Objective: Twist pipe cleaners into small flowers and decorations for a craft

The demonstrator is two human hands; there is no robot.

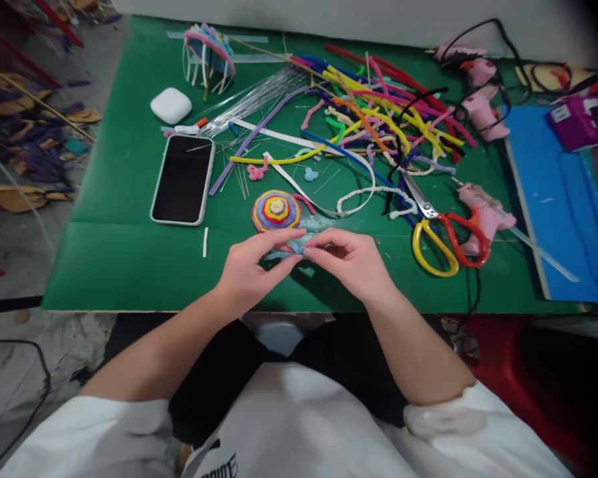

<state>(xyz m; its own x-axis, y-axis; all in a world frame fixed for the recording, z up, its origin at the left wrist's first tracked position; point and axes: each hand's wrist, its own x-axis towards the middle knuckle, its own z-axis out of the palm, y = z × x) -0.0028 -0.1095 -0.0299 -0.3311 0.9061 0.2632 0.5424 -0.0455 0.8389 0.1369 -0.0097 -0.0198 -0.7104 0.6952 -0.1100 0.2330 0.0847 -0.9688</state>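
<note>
Between the fingertips of both hands is a light blue pipe cleaner, partly hidden by the fingers. My left hand pinches it from the left, while my right hand grips it from the right with thumb and forefinger. Just beyond the fingers lies a round coil of striped pipe cleaner in yellow, pink and blue, with a pink tail. A small pink pipe-cleaner flower and a light blue one rest farther back on the green table.
Scissors with red and yellow handles lie to the right, beside a pink glue gun. A phone and a white case are at the left. Loose pipe cleaners heap at the back; a blue board is far right.
</note>
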